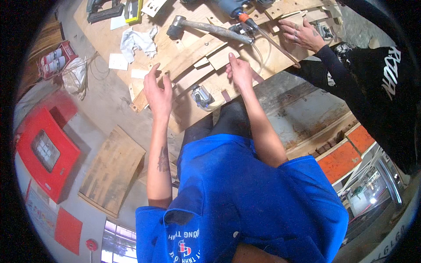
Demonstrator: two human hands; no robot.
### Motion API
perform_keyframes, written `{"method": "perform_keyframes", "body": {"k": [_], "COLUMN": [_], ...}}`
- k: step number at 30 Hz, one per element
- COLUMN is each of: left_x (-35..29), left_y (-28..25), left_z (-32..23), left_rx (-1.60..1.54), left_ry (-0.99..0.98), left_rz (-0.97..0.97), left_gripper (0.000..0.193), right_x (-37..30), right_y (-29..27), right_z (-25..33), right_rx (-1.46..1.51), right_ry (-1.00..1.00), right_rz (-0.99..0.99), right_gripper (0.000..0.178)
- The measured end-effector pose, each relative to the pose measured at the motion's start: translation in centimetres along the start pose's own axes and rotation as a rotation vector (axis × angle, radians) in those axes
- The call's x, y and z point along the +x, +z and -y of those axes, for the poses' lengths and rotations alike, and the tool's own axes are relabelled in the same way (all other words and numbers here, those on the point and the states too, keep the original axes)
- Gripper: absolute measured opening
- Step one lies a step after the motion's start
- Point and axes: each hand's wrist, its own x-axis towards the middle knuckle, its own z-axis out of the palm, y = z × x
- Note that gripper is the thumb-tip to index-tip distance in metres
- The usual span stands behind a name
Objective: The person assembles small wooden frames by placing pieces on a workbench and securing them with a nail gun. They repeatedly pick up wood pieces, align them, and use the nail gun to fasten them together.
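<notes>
My left hand [158, 94] is over the near left part of the workbench [182, 120], its thumb and fingers spread around the end of long wooden strips [184, 61]. Nothing is gripped in it. My right hand [240, 72] is at the near edge of a short pale wooden block [221, 58], thumb raised and fingers loosely curled; whether it touches the block is hard to make out. Between my hands, by the bench's near edge, sits a small metal clamp-like device [201, 96] with a clear hose. Beyond the block lies a hammer [206, 28] with a worn handle.
At the right, a co-worker's hand [302, 36] rests by the wood. A blue power tool [230, 8], a nail gun [103, 11], a white rag [139, 43] and paper slips [118, 61] lie on the bench. Left stands a red cabinet [48, 153] beside a wooden panel [113, 171].
</notes>
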Motion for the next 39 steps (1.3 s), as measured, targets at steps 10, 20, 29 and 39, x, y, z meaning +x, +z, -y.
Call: {"method": "perform_keyframes", "body": {"k": [10,20,29,39], "left_x": [3.1,20.2,28.7,44.8], "left_y": [1.8,3.5,4.7,11.8], "left_z": [0.4,0.5,-1.3,-5.9], "left_rx": [-0.015,0.187,0.250,0.054], "left_ry": [-0.015,0.114,0.128,-0.459], "left_rz": [-0.026,-0.050,0.064,0.009], "left_gripper": [0.045,0.093,0.103,0.120], "right_x": [-0.6,-0.1,0.6,0.9], "right_y": [0.7,-0.1,-0.8,-0.8], "right_z": [1.7,1.8,0.9,-0.7], "right_rx": [0.032,0.105,0.052,0.100], "right_ry": [0.174,0.184,0.169,0.206], "right_rz": [-0.011,0.041,0.098,0.121], "right_gripper": [0.061,0.060,0.062,0.059]}}
